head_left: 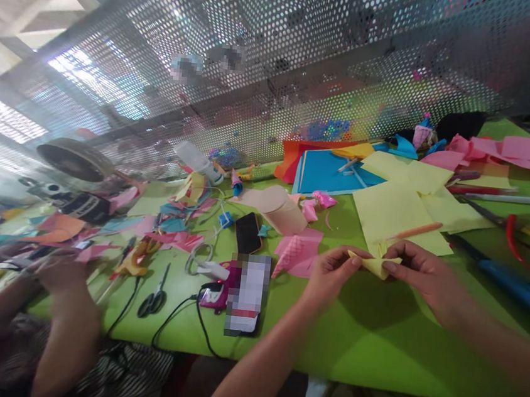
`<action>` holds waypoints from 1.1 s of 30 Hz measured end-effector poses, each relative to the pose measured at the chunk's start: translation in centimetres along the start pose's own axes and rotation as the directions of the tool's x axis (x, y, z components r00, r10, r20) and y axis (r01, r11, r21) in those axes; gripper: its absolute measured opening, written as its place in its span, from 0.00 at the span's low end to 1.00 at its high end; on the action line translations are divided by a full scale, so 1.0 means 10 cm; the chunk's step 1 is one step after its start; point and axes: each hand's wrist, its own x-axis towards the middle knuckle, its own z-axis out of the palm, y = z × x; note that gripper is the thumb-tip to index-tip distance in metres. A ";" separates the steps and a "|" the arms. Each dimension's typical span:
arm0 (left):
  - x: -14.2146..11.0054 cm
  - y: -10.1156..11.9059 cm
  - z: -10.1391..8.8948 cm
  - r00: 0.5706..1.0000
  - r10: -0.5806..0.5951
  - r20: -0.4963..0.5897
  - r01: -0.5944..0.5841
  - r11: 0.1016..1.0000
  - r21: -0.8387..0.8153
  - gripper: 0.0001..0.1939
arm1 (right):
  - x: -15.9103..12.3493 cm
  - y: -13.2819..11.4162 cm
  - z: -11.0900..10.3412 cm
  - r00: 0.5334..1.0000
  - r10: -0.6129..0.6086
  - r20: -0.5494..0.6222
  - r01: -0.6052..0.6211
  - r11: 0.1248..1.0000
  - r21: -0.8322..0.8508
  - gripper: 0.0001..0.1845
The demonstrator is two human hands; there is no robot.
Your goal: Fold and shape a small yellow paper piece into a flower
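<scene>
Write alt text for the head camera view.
Left hand and right hand pinch a small folded yellow paper between them above a green table strewn with coloured paper sheets, black scissors and a phone. Another person's hands work at left.

Yellow folded paper [375,265], lime-green table [373,336], pink scored paper [297,254], blue sheet [329,172], black-handled scissors [154,300].
</scene>
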 end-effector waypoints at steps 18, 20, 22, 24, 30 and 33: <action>0.02 -0.01 0.02 0.978 0.109 -0.179 -0.086 0.988 0.129 0.17 | -0.11 0.07 0.01 0.727 -0.678 0.109 0.509 0.426 -0.748 0.07; 0.01 -0.01 0.01 0.977 0.111 -0.180 -0.084 0.985 0.149 0.18 | -0.09 0.09 0.01 0.735 -0.667 0.122 0.493 0.401 -0.772 0.08; 0.00 -0.01 0.01 0.982 0.104 -0.159 -0.083 0.988 0.133 0.18 | -0.08 0.11 0.01 0.740 -0.662 0.124 0.481 0.390 -0.785 0.09; 0.00 0.00 0.02 0.988 0.090 -0.129 -0.079 0.993 0.092 0.18 | -0.07 0.12 0.00 0.745 -0.654 0.131 0.482 0.392 -0.783 0.09; 0.00 0.00 0.02 0.994 0.065 -0.089 -0.065 0.998 -0.005 0.20 | -0.07 0.16 -0.01 0.776 -0.615 0.137 0.499 0.467 -0.729 0.09; 0.00 -0.01 0.02 0.996 0.068 -0.066 -0.069 0.998 -0.004 0.20 | -0.07 0.16 0.00 0.803 -0.585 0.114 0.471 0.506 -0.723 0.08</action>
